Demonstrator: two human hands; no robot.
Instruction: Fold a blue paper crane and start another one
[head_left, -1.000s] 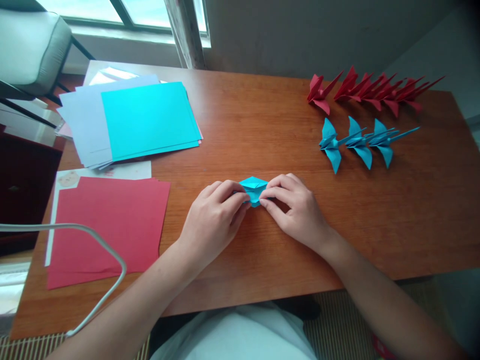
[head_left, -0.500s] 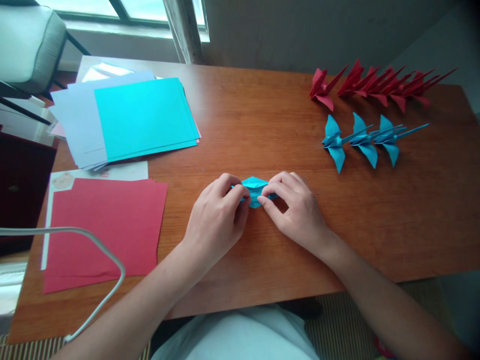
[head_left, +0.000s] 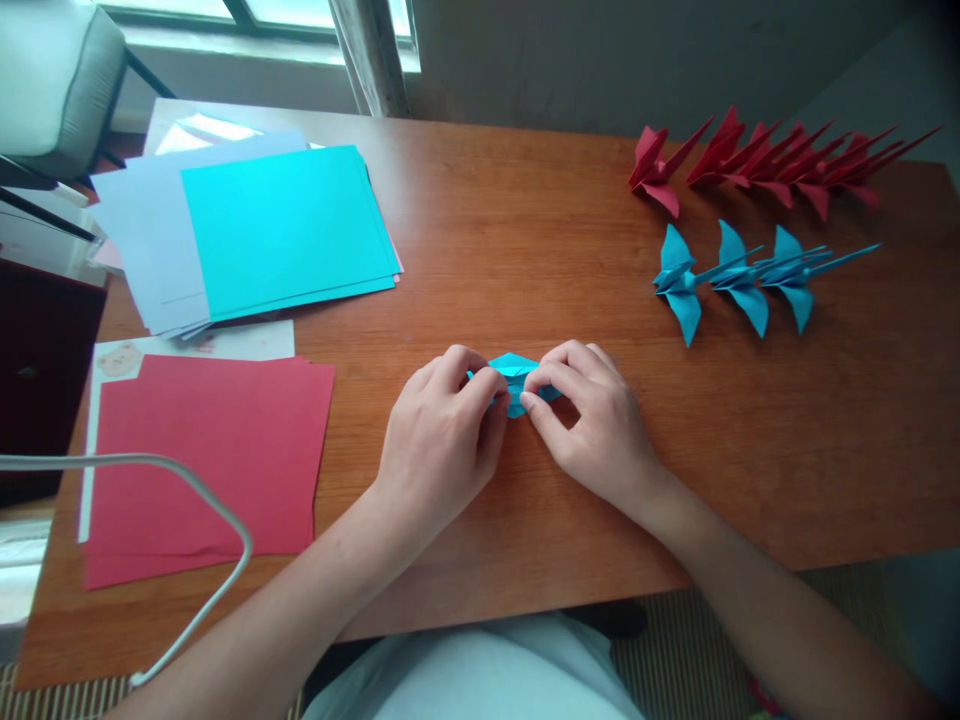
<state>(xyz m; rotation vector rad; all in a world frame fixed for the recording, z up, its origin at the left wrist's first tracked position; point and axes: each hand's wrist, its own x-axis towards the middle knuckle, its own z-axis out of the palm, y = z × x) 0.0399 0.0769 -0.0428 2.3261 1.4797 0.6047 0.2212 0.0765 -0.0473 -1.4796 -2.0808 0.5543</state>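
Note:
A piece of folded blue origami paper [head_left: 514, 368] is between my hands, low over the front middle of the wooden table. My left hand [head_left: 450, 420] pinches its left end, with the fingers hiding that part. On the other side my right hand [head_left: 589, 415] grips the right end between thumb and fingers. Creased layers show in the gap between the hands. To the right stands a row of blue paper cranes [head_left: 681, 285], and behind them a row of red paper cranes [head_left: 656, 172].
Red paper sheets [head_left: 210, 455] lie at the left front of the wooden table [head_left: 495, 240]. Behind them is a stack of blue sheets [head_left: 292, 230] over white sheets [head_left: 161, 240]. A white cable [head_left: 202, 490] curves over the left edge. A chair [head_left: 56, 90] stands beyond.
The view has shifted slightly. Both hands keep their hold on the folded blue paper, and its shape looks almost the same.

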